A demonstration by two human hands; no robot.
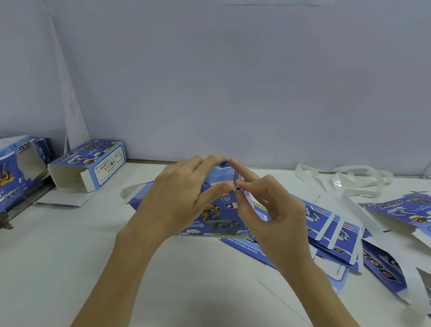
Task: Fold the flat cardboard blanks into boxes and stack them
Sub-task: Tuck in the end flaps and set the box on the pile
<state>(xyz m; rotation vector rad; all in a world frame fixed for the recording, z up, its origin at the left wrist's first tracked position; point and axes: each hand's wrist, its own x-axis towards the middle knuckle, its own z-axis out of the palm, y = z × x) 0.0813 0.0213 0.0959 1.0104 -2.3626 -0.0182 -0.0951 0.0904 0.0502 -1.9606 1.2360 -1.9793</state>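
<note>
Right now my left hand (181,194) and right hand (265,205) meet over the blank (221,214) at table centre, both holding it. Left fingers curl over its raised top edge, thumb underneath; right thumb and forefinger pinch a small flap (235,184) standing edge-on between the hands. Blank's lower half looks to rest on the table (100,270), partly on the loose pile of flats (332,232) spreading right.

Step, I'd say: popping the flat open and creasing an end flap. To do it well: keep the left hand bracing the panel so it doesn't buckle, bend the flap right on its score line, fold cleanly, then tuck.

Further out: two folded boxes at far left, one open-ended box (89,167) lying on its side, another (7,171) beside it at the table edge, touching or not I can't tell. White strapping bands (356,178) lie at back right by the wall (241,75).
</note>
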